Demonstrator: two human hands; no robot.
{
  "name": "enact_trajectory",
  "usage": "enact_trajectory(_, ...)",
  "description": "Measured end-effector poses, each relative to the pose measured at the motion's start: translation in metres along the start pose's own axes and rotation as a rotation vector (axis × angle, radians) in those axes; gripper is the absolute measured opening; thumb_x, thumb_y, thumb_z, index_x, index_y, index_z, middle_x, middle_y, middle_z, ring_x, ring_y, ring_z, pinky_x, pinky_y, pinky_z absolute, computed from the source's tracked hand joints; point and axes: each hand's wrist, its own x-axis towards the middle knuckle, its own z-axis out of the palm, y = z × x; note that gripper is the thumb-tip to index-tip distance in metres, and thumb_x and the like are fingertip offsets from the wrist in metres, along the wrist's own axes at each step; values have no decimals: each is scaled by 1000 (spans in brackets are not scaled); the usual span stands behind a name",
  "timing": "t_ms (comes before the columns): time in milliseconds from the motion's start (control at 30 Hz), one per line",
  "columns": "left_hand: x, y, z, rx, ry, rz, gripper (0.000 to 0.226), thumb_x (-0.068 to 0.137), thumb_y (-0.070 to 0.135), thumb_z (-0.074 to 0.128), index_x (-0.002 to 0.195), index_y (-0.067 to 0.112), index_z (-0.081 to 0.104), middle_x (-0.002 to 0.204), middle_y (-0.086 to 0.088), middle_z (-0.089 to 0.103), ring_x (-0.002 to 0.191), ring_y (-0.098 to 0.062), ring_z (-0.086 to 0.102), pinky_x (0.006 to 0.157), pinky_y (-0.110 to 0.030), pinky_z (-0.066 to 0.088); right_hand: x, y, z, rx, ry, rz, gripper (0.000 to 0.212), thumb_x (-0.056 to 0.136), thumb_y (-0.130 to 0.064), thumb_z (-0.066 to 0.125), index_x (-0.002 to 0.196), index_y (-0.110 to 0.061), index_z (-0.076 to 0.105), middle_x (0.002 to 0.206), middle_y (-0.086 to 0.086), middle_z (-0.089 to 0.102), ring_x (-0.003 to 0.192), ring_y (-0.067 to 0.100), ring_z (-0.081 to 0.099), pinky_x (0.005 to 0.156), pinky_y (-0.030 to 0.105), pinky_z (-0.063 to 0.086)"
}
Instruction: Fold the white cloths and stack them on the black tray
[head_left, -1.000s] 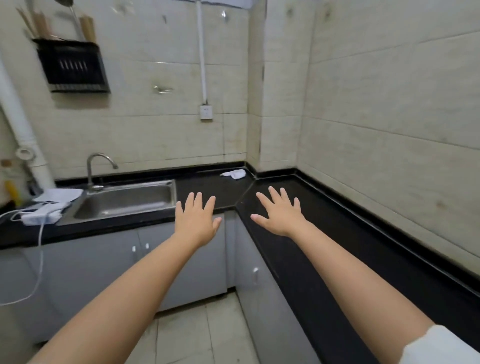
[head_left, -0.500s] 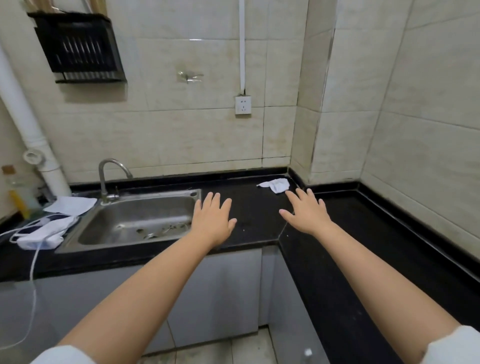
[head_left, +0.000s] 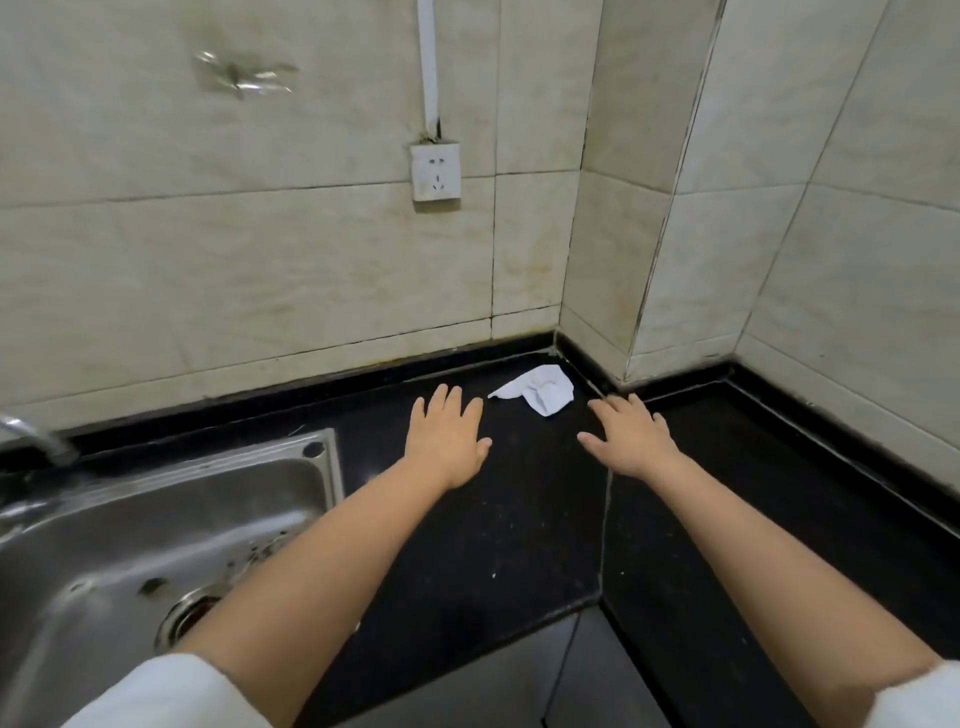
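**Both hands spread and empty over counter; one cloth in corner**

Tiled walls (head_left: 260, 249) are seen to meet in a stepped corner above an L-shaped black counter (head_left: 498, 530). A stainless steel sink (head_left: 156, 530) is set into the counter at the left, with part of a tap (head_left: 36, 439) visible at the frame edge and a drain (head_left: 187, 618) in its basin. Two bare forearms with white sleeves are extended forward over the counter. The left hand (head_left: 448, 441) is held flat, palm down, fingers spread, nothing gripped. The right hand (head_left: 631, 439) is likewise held flat with fingers splayed and thumb out, nothing gripped. Contact between the hands and the counter surface cannot be judged. A white wall socket (head_left: 435, 171) is mounted on the back wall, with a white cable strip running up from it. A crumpled white cloth (head_left: 540, 396) is noted on the counter in the rear corner, just beyond and between the two hands, touched by neither.
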Motion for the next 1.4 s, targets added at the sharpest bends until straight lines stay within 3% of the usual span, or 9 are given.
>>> enact_trajectory(367, 152, -14, 72, -90, -213, -17, 57, 98, 36, 36, 147, 16, 15, 157, -10, 8, 146, -27, 0, 118, -46, 7, 189, 19, 73, 166, -196, 125, 50, 91, -40, 46, 131, -10, 41, 133, 15, 48, 123, 34, 45, 101, 47, 40)
enact_trajectory(600, 225, -12, 130, -133, -327, -43, 57, 98, 35, 37, 147, 15, 16, 156, -8, 12, 146, -25, 3, 120, -43, 9, 286, 16, 137, 196, -137, 165, 43, 90, -40, 50, 121, -11, 51, 123, 11, 55, 116, 30, 49, 92, 39, 41)
enact_trajectory(700, 228, -17, 153, -155, -387, -54, 56, 98, 35, 37, 147, 17, 16, 156, -6, 13, 146, -24, 4, 120, -42, 10, 301, 19, 154, 218, -109, 202, 25, 91, -25, 48, 105, -9, 61, 112, 11, 59, 108, 31, 54, 85, 37, 43)
enact_trajectory(800, 234, -20, 163, -169, -407, -62, 56, 98, 35, 38, 147, 17, 17, 156, -6, 13, 146, -23, 4, 120, -41, 10, 306, 29, 160, 344, -33, 221, 28, 86, -8, 46, 58, -11, 47, 67, 6, 49, 77, 31, 56, 59, 31, 36)
enact_trajectory(900, 242, -13, 164, -196, -390, -53, 56, 98, 34, 38, 147, 17, 17, 157, -6, 13, 146, -23, 6, 120, -39, 11, 293, 42, 148, 587, 31, 226, 43, 86, -8, 51, 50, -13, 28, 51, 3, 33, 51, 18, 36, 48, 30, 23)
enact_trajectory(1067, 242, 24, 160, -230, -337, 57, 57, 97, 32, 40, 147, 16, 17, 156, -7, 15, 146, -22, 9, 120, -38, 14, 225, 89, 109, 855, 5, 261, 13, 86, -10, 58, 76, -7, 64, 66, 9, 62, 70, 24, 57, 67, 30, 40)
enact_trajectory(1167, 225, 59, 156, -238, -283, 224, 56, 96, 30, 42, 145, 15, 21, 154, -6, 20, 144, -22, 15, 118, -36, 18, 154, 119, 86, 979, 51, 358, 27, 86, -3, 57, 65, -19, 60, 56, 1, 59, 55, 12, 58, 61, 26, 45)
enact_trajectory(1233, 207, 86, 154, -236, -287, 350, 56, 96, 29, 42, 145, 15, 21, 154, -7, 20, 144, -23, 14, 117, -37, 18, 100, 134, 75, 1048, 36, 444, 25, 87, -2, 55, 67, -15, 61, 58, 3, 60, 48, 3, 56, 55, 17, 46)
enact_trajectory(1400, 143, 153, 162, -183, -286, 713, 50, 93, 29, 46, 139, 15, 34, 148, -6, 31, 138, -23, 27, 113, -36, 27, -35, 168, 67, 1052, 31, 707, 20, 87, -1, 55, 69, -7, 60, 61, 7, 60, 45, 4, 55, 49, 15, 45)
